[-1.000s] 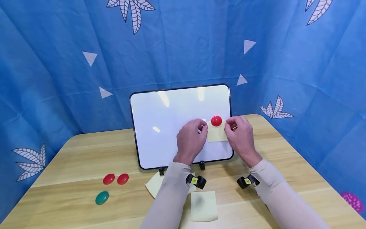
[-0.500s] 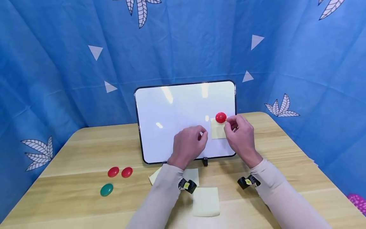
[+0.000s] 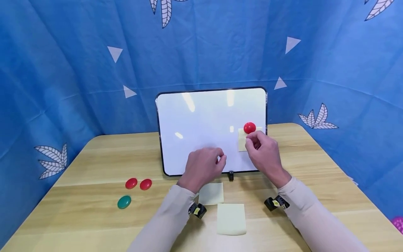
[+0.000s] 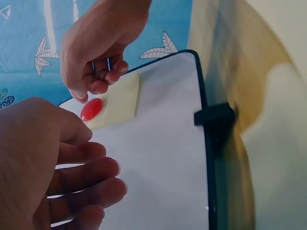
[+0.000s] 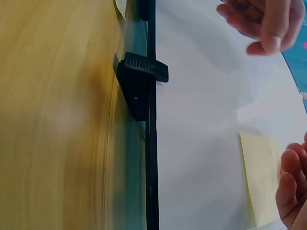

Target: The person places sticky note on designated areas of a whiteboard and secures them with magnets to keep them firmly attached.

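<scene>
A pale yellow sticky note (image 3: 241,144) is held on the right part of the whiteboard (image 3: 195,133) by a round red magnet (image 3: 249,127) at its upper edge. My right hand (image 3: 267,152) hovers in front of the note with loosely curled fingers and nothing in them. It hides the note's lower right part in the head view. Off to the left, my left hand (image 3: 204,165) floats before the board's lower middle, its fingers relaxed and apart in the left wrist view, with nothing held.
Yellow notes lie on the wooden table (image 3: 104,161): one note (image 3: 211,194) near the board's foot, another note (image 3: 231,219) closer to me. Two red magnets (image 3: 131,183) and a green magnet (image 3: 124,202) sit at left. A black stand foot (image 3: 231,175) props the board before a blue curtain (image 3: 204,45).
My left hand has left the note's left edge and drawn away left and down. My right hand has released the right corner and dropped slightly. The note and magnet stay on the board.
</scene>
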`<state>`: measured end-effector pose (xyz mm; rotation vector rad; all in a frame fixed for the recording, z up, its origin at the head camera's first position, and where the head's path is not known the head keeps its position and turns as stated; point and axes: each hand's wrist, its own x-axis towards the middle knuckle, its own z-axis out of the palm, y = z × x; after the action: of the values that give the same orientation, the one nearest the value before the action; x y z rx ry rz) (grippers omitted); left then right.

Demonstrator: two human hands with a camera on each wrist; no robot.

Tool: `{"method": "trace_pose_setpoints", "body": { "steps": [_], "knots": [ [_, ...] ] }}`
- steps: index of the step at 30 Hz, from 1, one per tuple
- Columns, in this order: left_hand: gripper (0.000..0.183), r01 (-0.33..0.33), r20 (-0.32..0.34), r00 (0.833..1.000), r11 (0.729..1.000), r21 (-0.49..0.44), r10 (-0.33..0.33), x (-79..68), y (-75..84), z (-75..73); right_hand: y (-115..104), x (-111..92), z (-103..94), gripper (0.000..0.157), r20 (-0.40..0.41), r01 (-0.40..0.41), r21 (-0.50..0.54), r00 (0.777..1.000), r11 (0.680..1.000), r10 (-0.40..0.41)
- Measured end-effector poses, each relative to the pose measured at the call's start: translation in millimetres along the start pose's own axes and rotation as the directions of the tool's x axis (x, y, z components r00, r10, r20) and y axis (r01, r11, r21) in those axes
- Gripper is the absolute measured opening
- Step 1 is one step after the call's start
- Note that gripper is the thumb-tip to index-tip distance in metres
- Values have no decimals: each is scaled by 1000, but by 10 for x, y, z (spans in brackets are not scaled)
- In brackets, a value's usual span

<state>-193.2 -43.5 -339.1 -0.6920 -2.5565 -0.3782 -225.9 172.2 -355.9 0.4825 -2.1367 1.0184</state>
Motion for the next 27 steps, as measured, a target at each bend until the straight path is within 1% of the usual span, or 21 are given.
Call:
{"method": "trace_pose_setpoints", "body": {
  "steps": [3,7,12,16,18,20,23,27],
  "knots": [
    [21,20,46,999,1000,12,-20,-150,-98,-62,-54,-30,52,6,48,3,12,999,1000,-3],
    [20,55,88,995,998,9,-56,-328,-241,-134,-86,-43,87,7,99,11,12,995,1000,-12],
    [18,81,112,991,997,-2,-80,-493,-397,-205,-85,-102,86,7,125,-20,-20,992,1000,23],
    [21,95,95,991,995,23,-97,-654,-543,-252,-131,-183,128,8,171,-35,-30,984,999,40],
    [22,101,85,991,994,40,-104,-731,-617,-277,-177,-224,151,9,196,-33,-25,980,999,37],
    [22,114,91,989,992,46,-118,-803,-684,-306,-240,-257,164,9,225,-27,-19,974,999,31],
    [19,137,121,983,990,38,-141,-840,-736,-328,-271,-299,134,9,269,-34,-11,962,999,36],
    [14,185,155,970,983,17,-185,-911,-793,-352,-297,-372,116,9,339,-48,2,940,999,44]
  ]
}}
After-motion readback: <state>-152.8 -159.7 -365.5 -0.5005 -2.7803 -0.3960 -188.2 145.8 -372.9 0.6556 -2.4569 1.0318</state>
